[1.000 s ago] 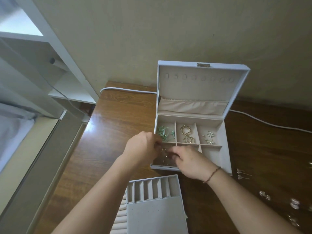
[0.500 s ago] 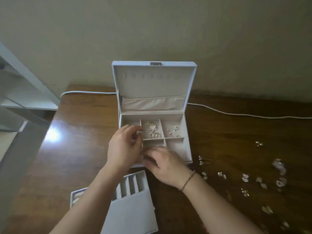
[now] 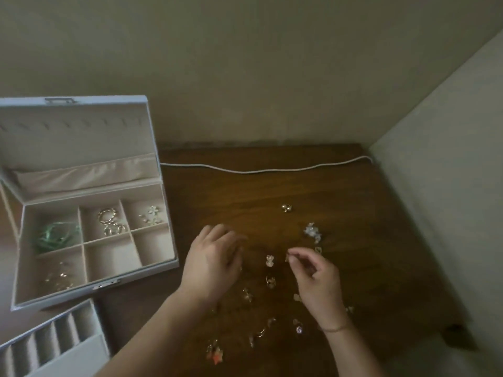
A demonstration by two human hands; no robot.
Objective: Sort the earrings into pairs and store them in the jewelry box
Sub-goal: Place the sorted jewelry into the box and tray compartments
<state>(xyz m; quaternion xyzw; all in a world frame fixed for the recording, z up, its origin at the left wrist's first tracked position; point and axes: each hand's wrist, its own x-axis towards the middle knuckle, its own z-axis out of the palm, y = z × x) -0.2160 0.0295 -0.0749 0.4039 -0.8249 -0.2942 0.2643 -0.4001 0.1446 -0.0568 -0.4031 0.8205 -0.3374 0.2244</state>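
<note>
The white jewelry box [image 3: 168,213] stands open at the left of the wooden table [image 3: 367,227]. Its compartments hold green earrings [image 3: 55,236], gold hoops [image 3: 109,220], flower earrings [image 3: 152,214] and small gold pieces [image 3: 61,277]. Several loose earrings lie scattered to its right, among them a gold pair [image 3: 269,261], a crystal cluster [image 3: 311,231] and an orange star piece [image 3: 215,352]. My left hand [image 3: 215,262] hovers over them, fingers curled downward, fingertips hidden. My right hand [image 3: 315,278] pinches a small earring [image 3: 287,258] between thumb and forefinger.
The box's removed white tray [image 3: 54,346] lies at the bottom left. A white cable [image 3: 258,170] runs along the table's back edge. Walls close in behind and on the right [image 3: 435,213]. The table's near-right corner [image 3: 457,333] drops off.
Both hands left the box's front compartment and moved right to the loose earrings. The view swung right, so the box now sits at the left edge. The right hand now pinches an earring.
</note>
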